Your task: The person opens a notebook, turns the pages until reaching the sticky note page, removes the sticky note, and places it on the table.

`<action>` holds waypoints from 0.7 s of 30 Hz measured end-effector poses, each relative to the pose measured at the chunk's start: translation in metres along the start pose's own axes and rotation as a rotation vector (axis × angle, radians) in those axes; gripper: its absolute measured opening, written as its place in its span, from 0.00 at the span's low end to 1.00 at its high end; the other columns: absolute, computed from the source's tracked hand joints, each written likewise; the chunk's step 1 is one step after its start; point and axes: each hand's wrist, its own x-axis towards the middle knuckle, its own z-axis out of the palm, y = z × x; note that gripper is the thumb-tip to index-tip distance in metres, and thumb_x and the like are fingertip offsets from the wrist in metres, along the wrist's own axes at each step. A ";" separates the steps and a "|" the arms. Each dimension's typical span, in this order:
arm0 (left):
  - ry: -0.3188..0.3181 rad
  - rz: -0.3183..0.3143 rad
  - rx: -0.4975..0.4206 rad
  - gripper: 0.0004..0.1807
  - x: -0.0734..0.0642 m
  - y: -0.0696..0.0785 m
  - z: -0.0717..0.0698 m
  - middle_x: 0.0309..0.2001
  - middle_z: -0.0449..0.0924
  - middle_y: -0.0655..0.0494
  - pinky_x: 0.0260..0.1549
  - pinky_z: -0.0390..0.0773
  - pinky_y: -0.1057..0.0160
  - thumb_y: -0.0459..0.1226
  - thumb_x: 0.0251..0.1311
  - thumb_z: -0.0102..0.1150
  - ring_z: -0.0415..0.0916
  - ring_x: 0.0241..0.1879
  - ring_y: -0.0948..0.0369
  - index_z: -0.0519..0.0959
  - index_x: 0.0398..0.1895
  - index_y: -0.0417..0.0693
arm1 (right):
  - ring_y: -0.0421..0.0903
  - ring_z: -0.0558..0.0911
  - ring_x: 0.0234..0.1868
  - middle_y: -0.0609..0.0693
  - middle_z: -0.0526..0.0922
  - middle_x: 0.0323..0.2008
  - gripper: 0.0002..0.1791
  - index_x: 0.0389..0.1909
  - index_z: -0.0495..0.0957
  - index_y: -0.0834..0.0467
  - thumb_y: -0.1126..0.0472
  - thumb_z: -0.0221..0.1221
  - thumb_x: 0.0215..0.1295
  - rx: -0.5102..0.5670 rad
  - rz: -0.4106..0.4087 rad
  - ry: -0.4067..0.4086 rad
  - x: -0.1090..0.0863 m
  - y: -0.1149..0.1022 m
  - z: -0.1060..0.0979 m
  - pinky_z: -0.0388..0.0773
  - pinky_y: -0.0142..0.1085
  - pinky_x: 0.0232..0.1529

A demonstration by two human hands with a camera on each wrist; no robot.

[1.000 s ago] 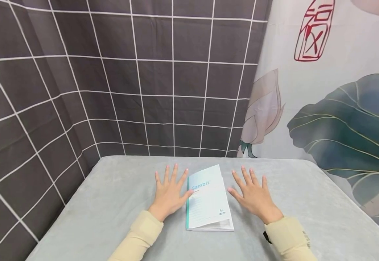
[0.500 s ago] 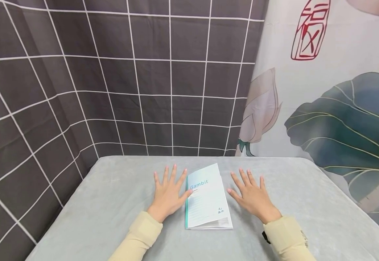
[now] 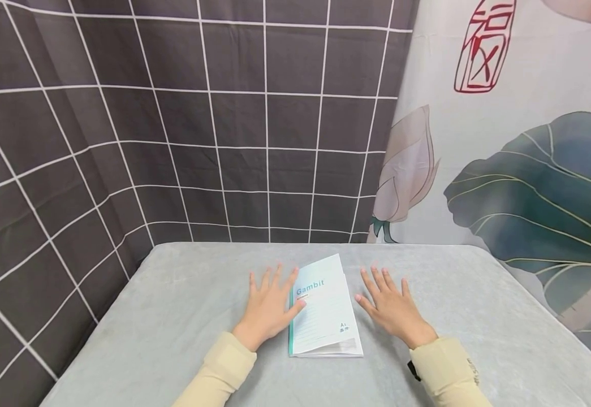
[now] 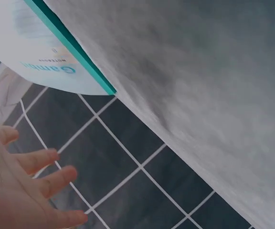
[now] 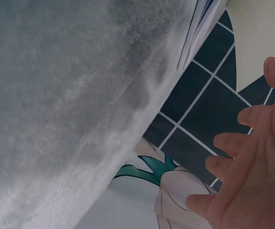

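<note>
A white notebook [image 3: 323, 316] with a teal spine and the word Gambit on its cover lies on the grey table [image 3: 173, 339]. Its cover stands slightly lifted at the right and near corner, with pages showing beneath. At its left, my left hand [image 3: 267, 311] is held over the table with spread fingers, the thumb overlapping the teal spine in the head view. My right hand [image 3: 394, 311] hovers on the other side, fingers spread and nothing in them. The left wrist view shows the notebook's teal spine [image 4: 75, 47] beyond the left palm [image 4: 8, 186]; the right palm [image 5: 257, 181] also holds nothing.
Behind the table hangs a dark curtain [image 3: 239, 124] with a white grid. To the right is a pale curtain [image 3: 427, 68] printed with a lotus bud, a big leaf and a red seal. The table's far edge meets the curtains.
My left hand has shifted slightly right toward the notebook, its thumb now reaching a bit farther over the cover. The right hand has barely moved, and the notebook lies as before.
</note>
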 end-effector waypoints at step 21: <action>-0.048 0.260 0.046 0.37 -0.017 0.056 -0.009 0.53 0.76 0.55 0.61 0.63 0.41 0.68 0.59 0.44 0.71 0.55 0.54 0.70 0.66 0.58 | 0.64 0.55 0.73 0.58 0.59 0.72 0.32 0.71 0.61 0.57 0.48 0.50 0.71 0.069 -0.135 -0.181 0.001 0.002 0.009 0.46 0.69 0.65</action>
